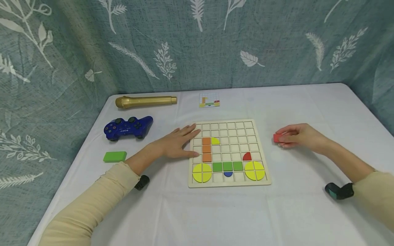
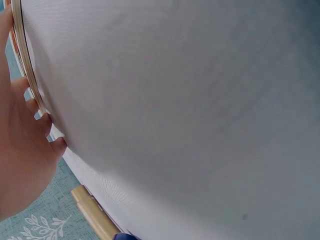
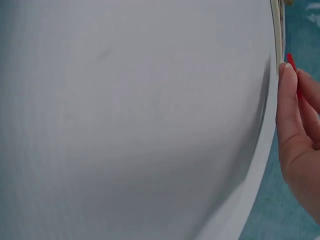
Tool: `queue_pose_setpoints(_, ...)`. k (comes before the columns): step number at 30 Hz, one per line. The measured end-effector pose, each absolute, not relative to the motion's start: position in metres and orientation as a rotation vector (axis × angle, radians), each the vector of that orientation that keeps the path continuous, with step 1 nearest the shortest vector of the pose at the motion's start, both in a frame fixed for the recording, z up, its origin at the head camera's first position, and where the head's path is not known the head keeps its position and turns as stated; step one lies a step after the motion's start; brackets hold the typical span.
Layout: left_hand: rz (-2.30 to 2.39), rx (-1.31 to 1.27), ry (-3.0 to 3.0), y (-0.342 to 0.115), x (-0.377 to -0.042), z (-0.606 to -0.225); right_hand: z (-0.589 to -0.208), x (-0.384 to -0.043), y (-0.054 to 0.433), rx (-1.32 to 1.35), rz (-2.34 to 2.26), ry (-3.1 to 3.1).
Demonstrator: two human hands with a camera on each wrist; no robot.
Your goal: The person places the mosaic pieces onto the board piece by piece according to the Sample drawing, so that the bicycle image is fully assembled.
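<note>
A pale wooden grid board [image 1: 229, 185] lies flat on the white table. My left hand [image 1: 173, 143] rests at its left edge, fingers spread and fairly straight. Beyond the board's right side, my right hand [image 1: 303, 137] pinches a small red tile [image 1: 276, 138]; in the right wrist view this tile [image 3: 291, 61] shows thin and edge-on, partly covered by the fingers. On the grid are a column of orange squares [image 1: 206, 149], a yellow quarter-circle [image 1: 215, 140], a red quarter-circle [image 1: 247, 156], a row of green squares [image 1: 227, 166], two yellow circles [image 1: 198, 169] and a blue half-circle [image 1: 228, 174].
Behind the board lies a small printed pattern card [image 1: 209, 97]. Along the left side are a gold microphone [image 1: 147, 101], a blue game controller [image 1: 129, 127] and a green block [image 1: 115, 156]. A patterned teal curtain [image 1: 215, 51] hangs behind the table.
</note>
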State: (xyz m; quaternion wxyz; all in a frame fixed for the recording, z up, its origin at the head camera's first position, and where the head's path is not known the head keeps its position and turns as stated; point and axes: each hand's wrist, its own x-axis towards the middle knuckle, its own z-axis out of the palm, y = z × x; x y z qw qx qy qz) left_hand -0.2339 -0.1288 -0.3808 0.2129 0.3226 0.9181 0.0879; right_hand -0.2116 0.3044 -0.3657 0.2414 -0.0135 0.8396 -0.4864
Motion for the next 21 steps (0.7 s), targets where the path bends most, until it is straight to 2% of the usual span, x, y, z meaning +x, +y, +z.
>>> queue_pose_setpoints(21,0.227,0.908,2.548,-0.130,-0.235,-0.381,-0.370,-0.181,0.243,-0.167,-1.323,2.244)
